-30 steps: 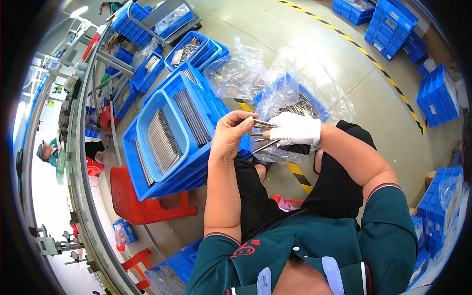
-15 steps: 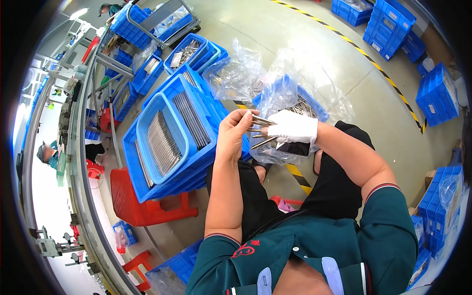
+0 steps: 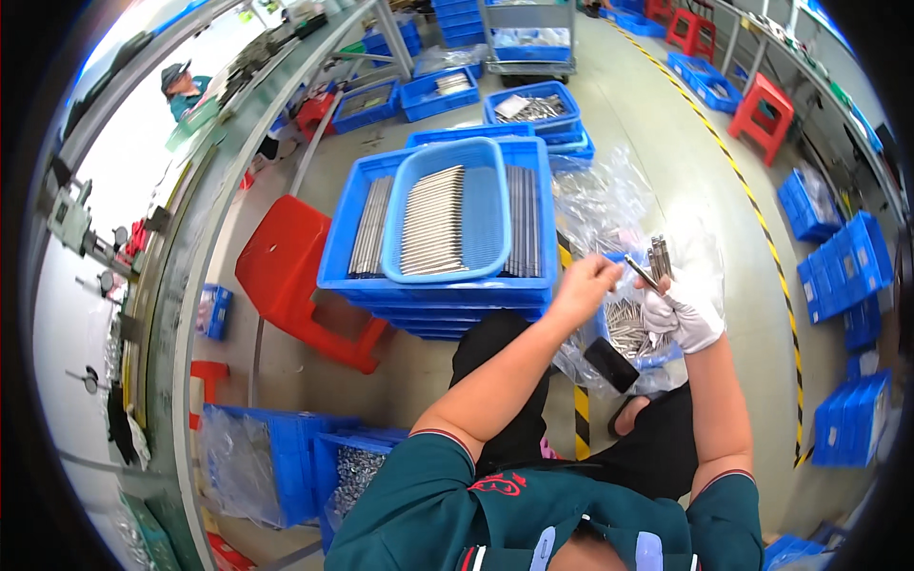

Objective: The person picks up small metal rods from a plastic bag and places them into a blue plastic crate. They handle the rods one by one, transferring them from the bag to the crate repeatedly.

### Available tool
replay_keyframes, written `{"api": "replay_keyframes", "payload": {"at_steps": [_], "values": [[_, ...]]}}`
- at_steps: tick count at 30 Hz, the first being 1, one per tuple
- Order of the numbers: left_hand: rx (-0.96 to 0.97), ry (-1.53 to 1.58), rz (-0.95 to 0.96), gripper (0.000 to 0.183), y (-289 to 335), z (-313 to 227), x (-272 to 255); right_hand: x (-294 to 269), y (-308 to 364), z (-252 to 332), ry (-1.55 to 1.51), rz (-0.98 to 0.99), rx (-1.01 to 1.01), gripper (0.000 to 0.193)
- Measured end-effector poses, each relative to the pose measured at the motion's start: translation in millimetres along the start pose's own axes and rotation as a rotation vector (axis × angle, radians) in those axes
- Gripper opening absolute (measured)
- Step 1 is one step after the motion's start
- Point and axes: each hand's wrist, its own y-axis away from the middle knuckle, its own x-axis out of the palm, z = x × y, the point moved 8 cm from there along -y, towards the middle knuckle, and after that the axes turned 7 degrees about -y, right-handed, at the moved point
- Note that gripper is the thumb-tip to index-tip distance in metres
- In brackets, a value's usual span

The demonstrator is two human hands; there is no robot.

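My right hand, in a white glove, is closed around several slim metal rods. Most of them stand up above the fingers, while one darker rod slants toward my left hand. Bare and curled, my left hand has its fingertips pressed together just left of that slanting rod; anything between them is too small to make out. Below both hands sits a blue bin of loose metal rods, partly wrapped in clear plastic. A dark phone lies at its near edge.
A light-blue basket with neatly lined-up rods rests on stacked blue crates at left. Beside them is a red stool. Crumpled clear plastic lies beyond the bin. A workbench frame runs along the left.
The view has swung left, bringing the basket and crates toward the middle. My left hand has come away from the rods it was touching; my right hand still holds its bunch, now more upright.
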Motion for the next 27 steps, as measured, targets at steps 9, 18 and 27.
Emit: {"api": "replay_keyframes", "payload": {"at_steps": [9, 18, 27], "values": [[0.129, -0.385, 0.203, 0.026, 20.7, -7.3, 29.9, 120.8, -117.4, 38.8, 0.905, 0.042, 0.065, 0.010], [0.168, -0.387, 0.264, 0.027, 26.9, -21.3, 22.8, 169.4, -311.2, 9.0, 1.907, 0.066, -0.212, 0.024], [0.350, -0.191, 0.142, 0.030, 21.2, -12.8, 19.8, 184.9, -379.2, -33.9, 1.953, 0.073, -0.221, 0.023]]}}
